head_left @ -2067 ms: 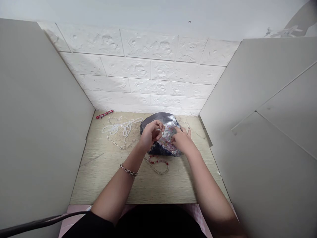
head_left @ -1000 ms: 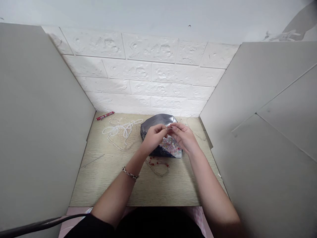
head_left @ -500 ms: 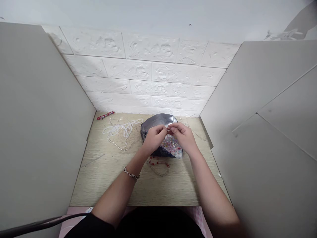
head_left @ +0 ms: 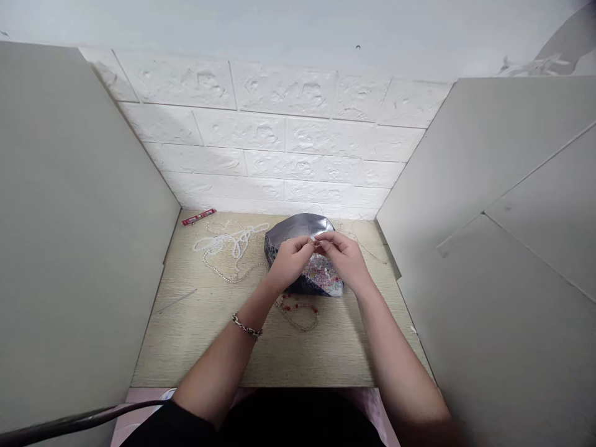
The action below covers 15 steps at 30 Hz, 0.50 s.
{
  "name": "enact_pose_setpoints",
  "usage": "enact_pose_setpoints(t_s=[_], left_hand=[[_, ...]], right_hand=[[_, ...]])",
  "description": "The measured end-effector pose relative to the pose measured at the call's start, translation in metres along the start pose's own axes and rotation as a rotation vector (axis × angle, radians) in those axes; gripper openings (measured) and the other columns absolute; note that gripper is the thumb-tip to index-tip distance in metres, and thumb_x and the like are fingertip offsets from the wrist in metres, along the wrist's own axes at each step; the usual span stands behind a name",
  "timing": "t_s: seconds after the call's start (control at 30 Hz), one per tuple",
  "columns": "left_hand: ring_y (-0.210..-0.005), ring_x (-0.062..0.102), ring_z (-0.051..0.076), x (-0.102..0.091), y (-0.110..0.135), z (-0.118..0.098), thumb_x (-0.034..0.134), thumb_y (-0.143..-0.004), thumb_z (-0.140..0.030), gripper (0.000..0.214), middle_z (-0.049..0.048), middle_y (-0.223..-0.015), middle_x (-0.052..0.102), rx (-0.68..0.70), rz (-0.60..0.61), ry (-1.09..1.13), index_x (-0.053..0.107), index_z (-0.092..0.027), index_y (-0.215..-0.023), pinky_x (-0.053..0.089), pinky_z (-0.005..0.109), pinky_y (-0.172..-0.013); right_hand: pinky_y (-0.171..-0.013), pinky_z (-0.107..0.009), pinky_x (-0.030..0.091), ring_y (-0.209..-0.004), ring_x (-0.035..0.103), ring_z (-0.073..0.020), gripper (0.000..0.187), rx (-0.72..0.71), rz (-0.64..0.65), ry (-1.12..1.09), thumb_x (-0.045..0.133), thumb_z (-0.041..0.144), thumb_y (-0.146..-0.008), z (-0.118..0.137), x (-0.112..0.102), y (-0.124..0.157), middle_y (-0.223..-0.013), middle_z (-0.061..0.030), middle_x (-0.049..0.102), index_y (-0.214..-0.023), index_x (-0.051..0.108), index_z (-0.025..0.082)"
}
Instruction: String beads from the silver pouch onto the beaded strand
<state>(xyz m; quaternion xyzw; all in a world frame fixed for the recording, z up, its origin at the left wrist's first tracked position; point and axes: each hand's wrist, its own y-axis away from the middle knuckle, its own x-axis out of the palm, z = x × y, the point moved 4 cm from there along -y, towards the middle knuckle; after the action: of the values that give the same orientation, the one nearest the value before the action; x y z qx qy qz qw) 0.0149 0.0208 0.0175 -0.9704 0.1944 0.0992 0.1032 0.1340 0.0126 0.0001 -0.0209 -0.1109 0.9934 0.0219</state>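
Observation:
Over a dark bag with a silvery lining [head_left: 298, 226], my left hand [head_left: 293, 257] and my right hand [head_left: 343, 256] meet fingertip to fingertip. Both are closed in a pinch. What lies between the fingers is too small to make out. Loose, mixed-colour beads [head_left: 322, 273] fill the bag's open front, under my hands. Just in front of the bag, a beaded strand with red and pale beads [head_left: 302, 326] curves in a loop on the table.
White and pearly bead strands [head_left: 235, 245] lie tangled at the left. A narrow red packet [head_left: 198, 217] sits in the back left corner, and a thin rod [head_left: 177, 300] nearer me. Fine thread [head_left: 370, 251] trails at the right. Grey panels flank the wooden table [head_left: 205, 347].
My hands stay in nearly the same place, with only a slight shift at the fingertips. The things on the table have not moved.

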Motion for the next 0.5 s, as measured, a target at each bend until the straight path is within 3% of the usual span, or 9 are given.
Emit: enact_pose_setpoints(t_s=[0.5], left_hand=[[-0.047, 0.03, 0.007, 0.0004, -0.0003, 0.0013, 0.038, -0.075, -0.029, 0.027, -0.0047, -0.046, 0.034, -0.01, -0.005, 0.001, 0.035, -0.016, -0.051, 0.023, 0.022, -0.045]], right_hand=[[-0.072, -0.031, 0.049, -0.075, 0.059, -0.0144, 0.016, -0.041, 0.028, 0.045, 0.051, 0.029, -0.074, 0.001, 0.0015, 0.0005, -0.079, -0.0017, 0.061, -0.082, 0.061, 0.019]])
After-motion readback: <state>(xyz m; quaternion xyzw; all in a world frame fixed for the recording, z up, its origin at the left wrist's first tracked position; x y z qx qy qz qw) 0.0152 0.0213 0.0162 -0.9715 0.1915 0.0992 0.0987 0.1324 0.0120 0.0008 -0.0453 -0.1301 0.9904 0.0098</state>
